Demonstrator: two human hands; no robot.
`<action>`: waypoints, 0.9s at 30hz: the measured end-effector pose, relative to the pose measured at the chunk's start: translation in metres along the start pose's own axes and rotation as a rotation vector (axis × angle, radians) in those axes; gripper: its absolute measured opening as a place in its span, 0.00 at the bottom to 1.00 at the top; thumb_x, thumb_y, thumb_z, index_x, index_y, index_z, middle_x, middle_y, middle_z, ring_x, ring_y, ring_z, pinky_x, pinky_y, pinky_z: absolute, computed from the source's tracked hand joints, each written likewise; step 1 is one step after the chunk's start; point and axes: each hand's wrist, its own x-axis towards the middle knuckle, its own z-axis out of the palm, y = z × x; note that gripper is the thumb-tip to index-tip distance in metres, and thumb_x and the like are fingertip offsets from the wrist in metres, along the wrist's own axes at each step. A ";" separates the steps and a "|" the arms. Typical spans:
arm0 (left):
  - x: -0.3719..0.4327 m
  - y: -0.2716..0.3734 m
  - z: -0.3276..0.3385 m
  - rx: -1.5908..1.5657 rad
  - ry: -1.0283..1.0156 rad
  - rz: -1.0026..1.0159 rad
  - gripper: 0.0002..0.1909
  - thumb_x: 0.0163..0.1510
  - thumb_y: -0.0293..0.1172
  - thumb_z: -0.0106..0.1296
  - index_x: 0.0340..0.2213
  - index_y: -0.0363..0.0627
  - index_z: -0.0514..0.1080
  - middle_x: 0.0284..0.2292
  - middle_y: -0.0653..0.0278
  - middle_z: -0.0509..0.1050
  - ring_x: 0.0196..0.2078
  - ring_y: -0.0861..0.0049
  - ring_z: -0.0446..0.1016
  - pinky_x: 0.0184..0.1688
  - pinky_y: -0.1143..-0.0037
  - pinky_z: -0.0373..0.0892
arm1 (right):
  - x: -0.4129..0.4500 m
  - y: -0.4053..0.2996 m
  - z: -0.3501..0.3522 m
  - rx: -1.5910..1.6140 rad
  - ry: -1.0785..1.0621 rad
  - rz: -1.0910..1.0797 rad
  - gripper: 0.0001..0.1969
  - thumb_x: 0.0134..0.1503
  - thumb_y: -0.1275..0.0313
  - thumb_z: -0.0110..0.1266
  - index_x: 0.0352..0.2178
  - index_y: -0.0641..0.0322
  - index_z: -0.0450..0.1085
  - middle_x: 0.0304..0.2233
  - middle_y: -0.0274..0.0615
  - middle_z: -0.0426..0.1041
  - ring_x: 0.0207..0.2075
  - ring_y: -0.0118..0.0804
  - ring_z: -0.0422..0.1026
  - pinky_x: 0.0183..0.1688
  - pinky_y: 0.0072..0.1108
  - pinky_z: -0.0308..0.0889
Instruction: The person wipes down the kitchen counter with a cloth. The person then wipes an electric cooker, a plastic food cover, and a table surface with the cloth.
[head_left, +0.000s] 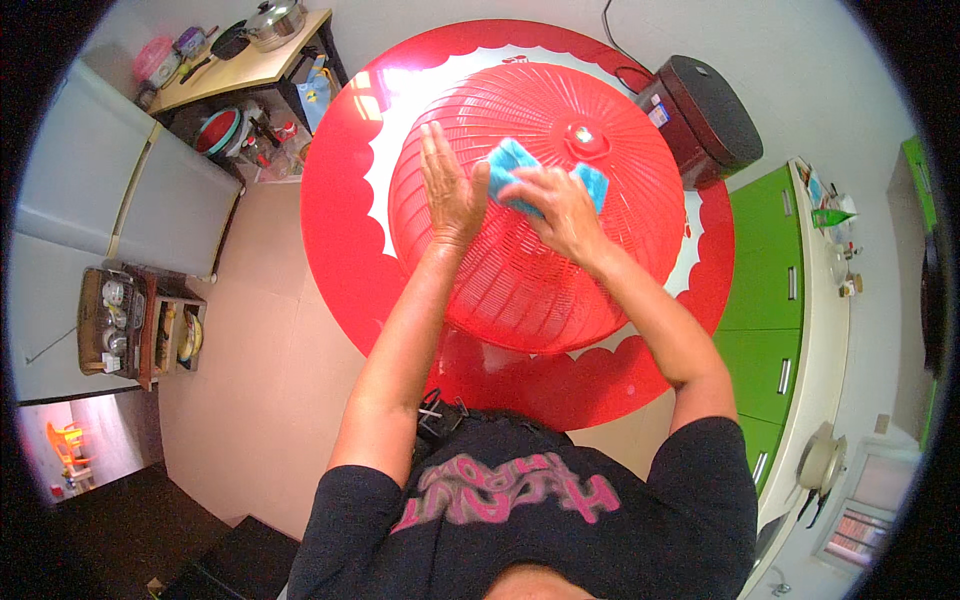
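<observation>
A large red plastic mesh food cover (517, 300) lies domed over a round red-and-white table (337, 187). My right hand (559, 206) grips a blue cloth (592, 184) against the dome, and folds of it stick out on both sides of the fingers. Just above the cloth is the cover's round top knob (589, 139). My left hand (452, 187) rests flat on the left side of the dome, its fingers straight and the thumb apart, with nothing held in it. The underside of the cloth is hidden.
A dark red bin (694, 124) stands against the table's right rim. Green cabinets (757, 292) run along the right under a pale counter. At the upper left, a wooden table (225, 75) holds a steel pot (274, 26) and a frying pan. A white refrigerator (82, 165) stands at left.
</observation>
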 end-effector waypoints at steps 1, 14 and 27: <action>0.001 0.002 0.001 -0.005 -0.005 0.007 0.48 0.58 0.65 0.34 0.63 0.35 0.42 0.63 0.38 0.43 0.66 0.44 0.41 0.65 0.56 0.42 | -0.021 -0.006 -0.007 -0.021 -0.002 0.019 0.18 0.44 0.75 0.58 0.38 0.44 0.71 0.47 0.35 0.71 0.46 0.45 0.69 0.45 0.37 0.63; -0.005 0.005 0.005 0.374 -0.188 0.003 0.30 0.56 0.46 0.46 0.58 0.46 0.61 0.61 0.48 0.56 0.63 0.52 0.53 0.62 0.54 0.50 | -0.059 -0.016 -0.011 -0.102 0.143 0.065 0.14 0.48 0.76 0.53 0.37 0.44 0.70 0.42 0.36 0.70 0.46 0.42 0.68 0.44 0.36 0.63; -0.006 0.009 0.000 0.317 -0.178 0.007 0.31 0.55 0.45 0.48 0.57 0.46 0.62 0.61 0.47 0.56 0.63 0.50 0.53 0.62 0.52 0.49 | 0.159 0.101 0.080 -0.268 0.070 0.361 0.16 0.54 0.67 0.50 0.45 0.42 0.70 0.47 0.45 0.69 0.53 0.47 0.66 0.50 0.42 0.63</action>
